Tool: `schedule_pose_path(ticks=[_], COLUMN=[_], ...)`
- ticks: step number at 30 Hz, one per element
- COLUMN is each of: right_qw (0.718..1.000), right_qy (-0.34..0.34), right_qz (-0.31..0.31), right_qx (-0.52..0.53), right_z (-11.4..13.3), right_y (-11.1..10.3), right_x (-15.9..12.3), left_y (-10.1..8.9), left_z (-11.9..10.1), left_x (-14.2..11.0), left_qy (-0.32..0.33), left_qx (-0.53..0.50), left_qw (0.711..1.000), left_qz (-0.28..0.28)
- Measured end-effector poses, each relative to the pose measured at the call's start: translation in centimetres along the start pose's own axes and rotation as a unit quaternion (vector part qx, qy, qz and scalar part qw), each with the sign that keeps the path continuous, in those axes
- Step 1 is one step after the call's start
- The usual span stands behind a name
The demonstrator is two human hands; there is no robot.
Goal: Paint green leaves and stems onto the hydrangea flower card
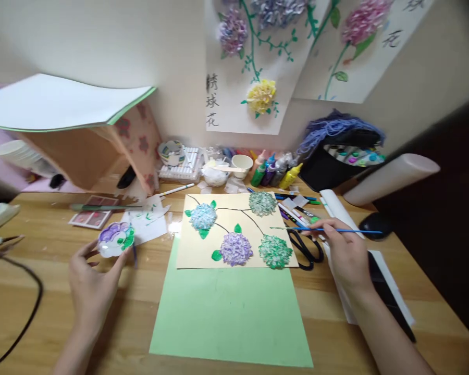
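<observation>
In the head view, my left hand [97, 273] grips the rim of a small flower-shaped paint palette [110, 249] with purple and green paint in its wells. My right hand [346, 255] pinches a thin blue paintbrush [347, 230]. The brush tip points left, over the right part of a cream sheet [195, 255]; whether it touches the paper I cannot tell. On that sheet are a blue flower [203, 216], a purple flower [235, 248] and two green ones, with painted leaves and dark stems. Beneath it lies a green sheet [230, 317].
Black scissors [307, 250] lie right of the cream sheet. Behind it stand several paint bottles [273, 171] and a paper cup [242, 165]. A paint-marked white paper [146, 221] lies beside the palette. Flower pictures [254, 67] hang on the wall. A black cable [39, 297] curves at left.
</observation>
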State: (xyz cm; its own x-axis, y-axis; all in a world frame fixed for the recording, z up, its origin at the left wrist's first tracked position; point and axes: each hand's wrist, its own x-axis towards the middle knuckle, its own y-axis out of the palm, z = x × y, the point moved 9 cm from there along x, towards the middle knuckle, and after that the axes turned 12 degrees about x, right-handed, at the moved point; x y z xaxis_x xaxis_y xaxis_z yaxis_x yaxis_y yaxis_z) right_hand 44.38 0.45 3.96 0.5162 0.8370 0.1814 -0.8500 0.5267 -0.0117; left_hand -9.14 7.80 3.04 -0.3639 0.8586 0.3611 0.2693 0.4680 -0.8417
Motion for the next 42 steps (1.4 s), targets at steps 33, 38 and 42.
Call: schedule_pose_path(ticks=[33,38,42], right_qw=[0.955,0.941,0.939], right_qy=[0.083,0.098,0.101], right_qz=[-0.157,-0.175,-0.17], right_qx=[0.236,0.274,0.281], right_z=[-3.4,-4.0,-4.0], right_y=[-2.8,-3.4,-3.3], right_x=[-4.1,-4.5,-4.3], left_y=[12.7,17.1,18.5], left_z=[-23.5,-25.6,-25.3], left_x=[2.8,3.8,4.1], left_qy=[0.418,0.43,0.415], left_qx=[0.032,0.096,0.118], left_qw=[0.839,0.803,0.788], left_qz=[0.347,0.402,0.439])
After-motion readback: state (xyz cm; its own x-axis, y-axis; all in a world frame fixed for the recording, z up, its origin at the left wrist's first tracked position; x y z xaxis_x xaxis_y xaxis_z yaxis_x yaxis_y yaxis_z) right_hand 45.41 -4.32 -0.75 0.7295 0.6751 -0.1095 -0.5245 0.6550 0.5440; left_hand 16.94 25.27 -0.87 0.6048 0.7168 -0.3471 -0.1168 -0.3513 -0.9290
